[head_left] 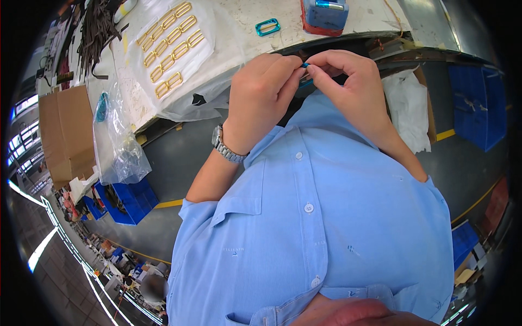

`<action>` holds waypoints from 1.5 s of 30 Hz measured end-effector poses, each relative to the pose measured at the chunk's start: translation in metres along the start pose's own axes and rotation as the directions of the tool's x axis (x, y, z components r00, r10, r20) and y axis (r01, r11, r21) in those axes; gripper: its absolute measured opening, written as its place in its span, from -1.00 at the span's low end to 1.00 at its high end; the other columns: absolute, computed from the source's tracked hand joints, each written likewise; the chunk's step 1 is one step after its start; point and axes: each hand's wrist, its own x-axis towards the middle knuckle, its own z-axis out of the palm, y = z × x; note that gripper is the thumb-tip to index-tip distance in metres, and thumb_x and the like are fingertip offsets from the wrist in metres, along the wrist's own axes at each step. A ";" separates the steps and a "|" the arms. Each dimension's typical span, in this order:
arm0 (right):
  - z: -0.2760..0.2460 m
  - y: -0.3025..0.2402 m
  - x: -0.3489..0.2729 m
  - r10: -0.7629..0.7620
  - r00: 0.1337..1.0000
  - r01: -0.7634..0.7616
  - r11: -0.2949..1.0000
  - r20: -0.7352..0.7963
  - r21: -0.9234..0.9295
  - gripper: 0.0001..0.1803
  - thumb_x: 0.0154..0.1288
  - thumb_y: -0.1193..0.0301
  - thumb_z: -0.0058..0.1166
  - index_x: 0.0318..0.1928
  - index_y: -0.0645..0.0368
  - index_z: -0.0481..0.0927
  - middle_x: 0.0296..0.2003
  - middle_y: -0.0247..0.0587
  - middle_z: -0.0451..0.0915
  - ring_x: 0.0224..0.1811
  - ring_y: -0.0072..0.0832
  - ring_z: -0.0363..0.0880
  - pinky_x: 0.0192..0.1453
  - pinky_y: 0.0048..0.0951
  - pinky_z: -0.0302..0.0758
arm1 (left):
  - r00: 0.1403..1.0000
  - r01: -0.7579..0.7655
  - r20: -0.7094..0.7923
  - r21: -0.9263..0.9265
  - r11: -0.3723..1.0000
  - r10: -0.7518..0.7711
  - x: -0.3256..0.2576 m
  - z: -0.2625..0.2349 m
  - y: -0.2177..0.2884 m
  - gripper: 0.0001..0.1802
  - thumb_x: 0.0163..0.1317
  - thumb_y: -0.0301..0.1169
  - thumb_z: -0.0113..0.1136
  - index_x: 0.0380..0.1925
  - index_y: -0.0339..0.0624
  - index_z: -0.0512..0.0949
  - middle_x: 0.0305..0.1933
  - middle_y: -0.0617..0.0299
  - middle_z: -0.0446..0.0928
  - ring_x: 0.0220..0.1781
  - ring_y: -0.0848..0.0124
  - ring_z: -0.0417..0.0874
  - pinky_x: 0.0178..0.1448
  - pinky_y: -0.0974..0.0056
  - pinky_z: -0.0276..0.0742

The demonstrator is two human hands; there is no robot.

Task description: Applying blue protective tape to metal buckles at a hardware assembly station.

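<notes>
Blue piece (pixel 306 65) is showing right between the two hands, near the edge of the worktable (pixel 375 23)! The left hand (pixel 263 87) is pinching it, the right hand (pixel 350 81) is gripping it opposite; beyond, a teal-framed buckle (pixel 267 27) is lying flat, gold buckles (pixel 173 42) are lining up leftward.

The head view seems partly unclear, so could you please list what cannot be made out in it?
Head view:
Blue piece: full shape hidden by the left hand and right hand.
Blue-and-red container: far end cut off by the top edge.
Background clutter, lower left: too small.
</notes>
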 end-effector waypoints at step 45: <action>-0.007 0.040 0.011 0.242 0.862 -0.434 0.806 0.445 0.402 -0.69 0.64 0.35 0.15 0.15 0.31 0.75 -0.16 -0.24 0.82 -0.19 -0.64 0.68 0.03 -0.54 0.64 | 0.996 -0.008 0.084 0.379 0.925 -0.026 0.038 -0.017 -0.086 -0.65 0.30 -0.33 0.50 0.06 -0.17 0.76 -0.02 0.14 0.72 -0.02 0.11 0.66 0.06 0.09 0.62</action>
